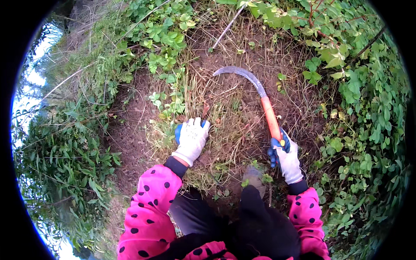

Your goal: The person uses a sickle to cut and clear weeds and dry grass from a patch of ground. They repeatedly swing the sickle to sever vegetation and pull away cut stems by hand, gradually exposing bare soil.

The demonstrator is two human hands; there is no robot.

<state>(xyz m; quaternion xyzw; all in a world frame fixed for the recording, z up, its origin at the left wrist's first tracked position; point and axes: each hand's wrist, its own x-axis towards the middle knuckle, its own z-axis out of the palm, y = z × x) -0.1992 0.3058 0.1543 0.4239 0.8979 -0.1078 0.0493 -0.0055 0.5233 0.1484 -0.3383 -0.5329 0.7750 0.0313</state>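
Orange-handled curved metal sickle (pixel 271 117) gripped by blue-and-white-gloved right hand (pixel 287 158); gloved left hand (pixel 192 138) — grip can't be told. Brown soil (pixel 129 143) part-bared, green vines (pixel 368 162) left.

Brown soil patch (pixel 129 149); dry stalks (pixel 234 149) strewn across it (thickest near middle), green leaves (pixel 281 77) among them.

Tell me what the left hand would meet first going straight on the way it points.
Most likely the dry, straw-coloured grass just ahead of the left hand, though from above, how high the grass stands against the hand is unclear.
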